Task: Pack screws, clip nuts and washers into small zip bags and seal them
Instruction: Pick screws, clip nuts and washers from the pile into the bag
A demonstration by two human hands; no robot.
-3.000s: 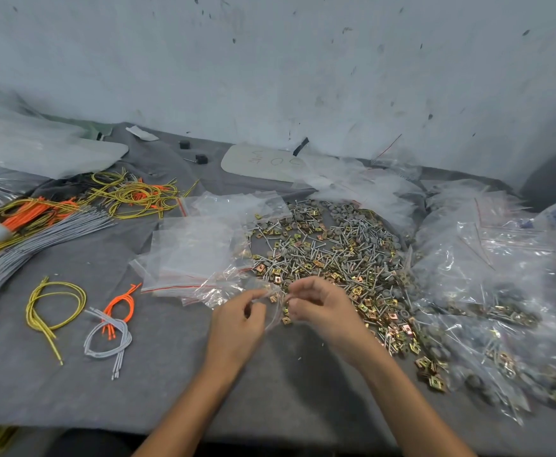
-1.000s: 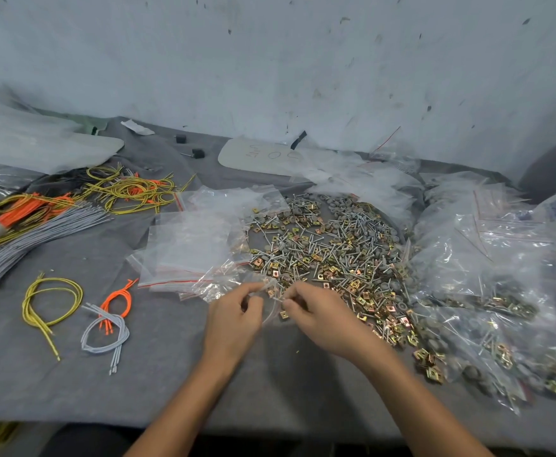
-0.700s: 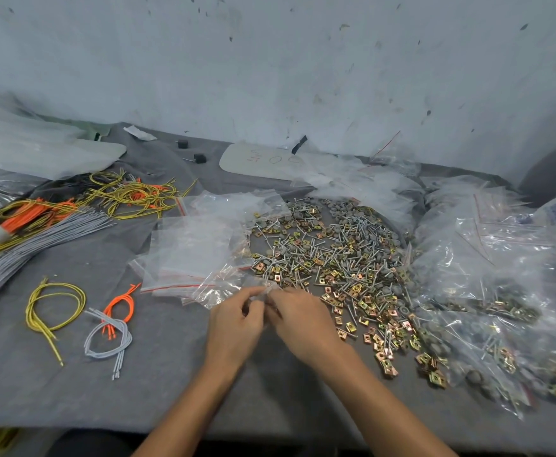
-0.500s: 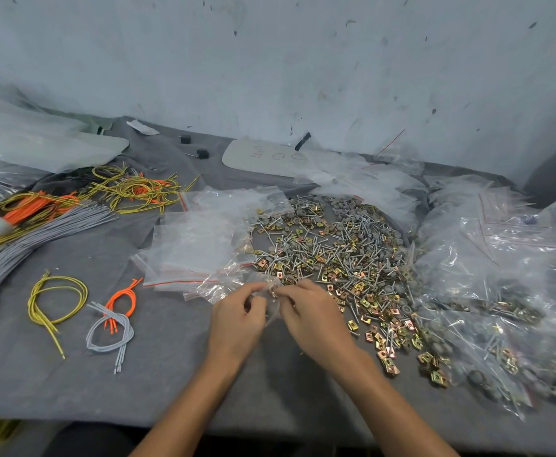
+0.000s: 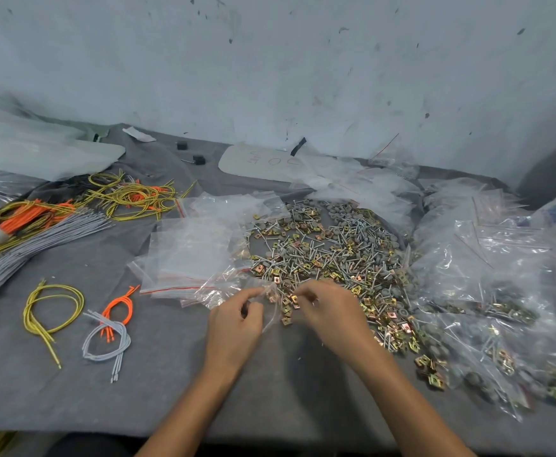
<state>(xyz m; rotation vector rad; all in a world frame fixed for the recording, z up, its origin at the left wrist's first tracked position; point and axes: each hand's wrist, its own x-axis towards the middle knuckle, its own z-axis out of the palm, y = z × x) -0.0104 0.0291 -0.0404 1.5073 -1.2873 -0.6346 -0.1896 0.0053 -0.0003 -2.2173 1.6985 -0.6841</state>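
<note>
A loose pile of screws, gold clip nuts and grey washers (image 5: 329, 249) is spread over the grey cloth. My left hand (image 5: 237, 321) pinches a small clear zip bag (image 5: 270, 306) by its mouth, just left of the pile's near edge. A little to the right, my right hand (image 5: 331, 311) has its fingertips curled down into the near edge of the pile, pinching at a gold clip nut (image 5: 294, 296). A stack of empty red-striped zip bags (image 5: 187, 258) lies left of the pile.
Filled zip bags (image 5: 487, 291) are heaped along the right side. Yellow, orange and grey wire loops (image 5: 52, 308) and wire bundles (image 5: 39, 232) lie at left. A white card (image 5: 260, 163) sits by the back wall. The table's front edge (image 5: 171, 430) is near me.
My right hand went to the bag's mouth beside my left hand, then drew back to the right to the pile's edge. My left hand kept holding the bag.
</note>
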